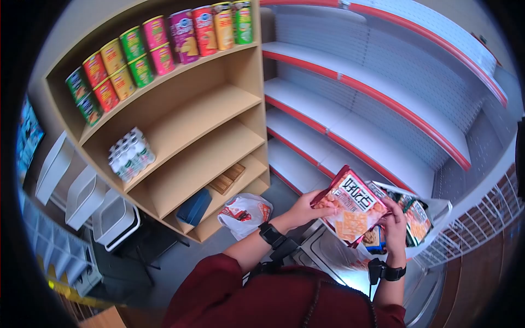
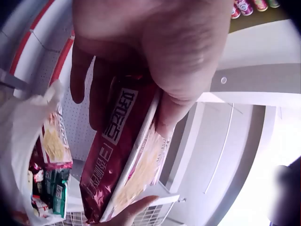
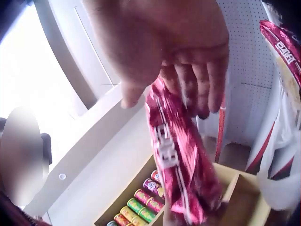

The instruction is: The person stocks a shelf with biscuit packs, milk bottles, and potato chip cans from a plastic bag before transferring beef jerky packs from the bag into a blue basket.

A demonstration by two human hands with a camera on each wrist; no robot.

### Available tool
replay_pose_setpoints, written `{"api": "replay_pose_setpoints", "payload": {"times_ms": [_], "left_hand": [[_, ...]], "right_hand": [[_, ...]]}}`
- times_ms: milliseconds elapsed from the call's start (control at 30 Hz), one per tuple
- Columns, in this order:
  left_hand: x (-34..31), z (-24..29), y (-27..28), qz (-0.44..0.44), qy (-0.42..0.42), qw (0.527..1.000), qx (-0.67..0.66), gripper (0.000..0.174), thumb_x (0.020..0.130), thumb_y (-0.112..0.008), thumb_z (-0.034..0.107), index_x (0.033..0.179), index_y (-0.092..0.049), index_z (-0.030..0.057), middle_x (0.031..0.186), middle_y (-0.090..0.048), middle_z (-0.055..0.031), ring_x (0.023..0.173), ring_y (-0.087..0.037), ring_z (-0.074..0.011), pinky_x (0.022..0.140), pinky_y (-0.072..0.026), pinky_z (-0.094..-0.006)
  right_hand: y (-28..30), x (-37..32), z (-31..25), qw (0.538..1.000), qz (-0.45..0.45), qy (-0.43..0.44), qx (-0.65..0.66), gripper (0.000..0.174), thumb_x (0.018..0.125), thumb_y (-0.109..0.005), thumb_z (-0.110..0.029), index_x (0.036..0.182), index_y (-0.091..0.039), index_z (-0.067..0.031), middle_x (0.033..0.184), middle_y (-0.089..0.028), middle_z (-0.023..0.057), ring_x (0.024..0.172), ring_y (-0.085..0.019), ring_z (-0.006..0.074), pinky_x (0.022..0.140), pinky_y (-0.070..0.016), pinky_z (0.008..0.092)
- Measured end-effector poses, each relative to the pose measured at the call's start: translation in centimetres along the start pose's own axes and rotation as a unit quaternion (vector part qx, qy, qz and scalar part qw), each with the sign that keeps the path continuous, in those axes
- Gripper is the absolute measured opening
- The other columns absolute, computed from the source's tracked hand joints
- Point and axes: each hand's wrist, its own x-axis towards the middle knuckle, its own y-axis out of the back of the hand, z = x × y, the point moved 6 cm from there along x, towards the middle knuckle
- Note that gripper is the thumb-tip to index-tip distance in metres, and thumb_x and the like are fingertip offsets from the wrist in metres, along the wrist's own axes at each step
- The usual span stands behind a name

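Note:
A red and white bag of crackers is held up in front of the chest by both hands. My left hand grips its left edge; in the left wrist view, the thumb and fingers lie on opposite faces of the cracker bag. My right hand holds the opposite edge, its thumb and fingers on either side of the cracker bag in the right wrist view. Behind it, a white plastic bag contains several snack packs, among them a green pack and another red cracker bag.
A wire basket stands at the right. Red-edged shelves rise ahead. The wooden shelf at left bears snack canisters and a pack of bottles. Another plastic bag sits by the wooden shelf's base.

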Motion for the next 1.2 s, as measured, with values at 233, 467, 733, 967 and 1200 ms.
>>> {"api": "replay_pose_setpoints", "payload": {"times_ms": [233,467,733,967,1200], "left_hand": [[-7.9,-0.7,9.4,0.235,-0.021,0.971,-0.04,0.039,0.082,-0.068,0.017,0.113,-0.053,-0.001,0.103,-0.062,-0.0064,0.093,-0.059,-0.0103,0.083,-0.0458,-0.0238],[-14.3,-0.2,16.1,0.387,-0.054,0.92,-0.042,0.039,0.08,-0.071,0.022,0.11,-0.056,0.0021,0.096,-0.063,-0.0021,0.082,-0.058,-0.0056,0.069,-0.0446,-0.0194],[-13.8,1.7,20.9,0.386,-0.065,0.919,-0.056,0.04,0.081,-0.07,0.02,0.111,-0.055,0.0001,0.1,-0.063,-0.0046,0.087,-0.058,-0.0089,0.077,-0.0455,-0.023],[-14.3,4.1,28.3,0.383,-0.071,0.919,-0.059,0.038,0.082,-0.068,0.017,0.113,-0.055,-0.0015,0.104,-0.062,-0.0066,0.093,-0.058,-0.0112,0.084,-0.0444,-0.0255],[-18.2,6.1,37.2,0.492,-0.086,0.866,-0.021,0.034,0.082,-0.068,0.02,0.108,-0.056,0.0004,0.095,-0.064,-0.0071,0.08,-0.062,-0.0126,0.068,-0.0516,-0.0254]], "right_hand": [[5.7,2.5,5.3,0.798,0.153,0.001,-0.583,0.063,0.078,-0.067,-0.025,0.128,-0.042,0.0032,0.117,-0.052,0.0247,0.112,-0.048,0.0394,0.098,-0.0366,0.04],[7.0,4.4,8.2,0.78,0.126,-0.127,-0.6,0.064,0.073,-0.068,-0.048,0.113,-0.054,0.0002,0.099,-0.061,0.0232,0.094,-0.058,0.0385,0.084,-0.0433,0.0455],[6.5,3.7,9.1,0.842,0.219,-0.056,-0.49,0.047,0.067,-0.075,-0.017,0.102,-0.048,-0.0011,0.084,-0.057,0.0128,0.075,-0.057,0.0238,0.07,-0.0453,0.0326],[7.7,5.3,6.4,0.891,0.302,0.019,-0.339,0.041,0.075,-0.067,-0.006,0.111,-0.049,-0.0013,0.099,-0.057,0.0097,0.091,-0.054,0.0178,0.081,-0.0439,0.0283],[-1.9,8.2,-2.2,0.822,0.367,0.209,-0.382,0.044,0.082,-0.064,-0.006,0.123,-0.046,-0.0035,0.115,-0.054,0.0118,0.104,-0.053,0.0209,0.09,-0.0436,0.0304]]}}
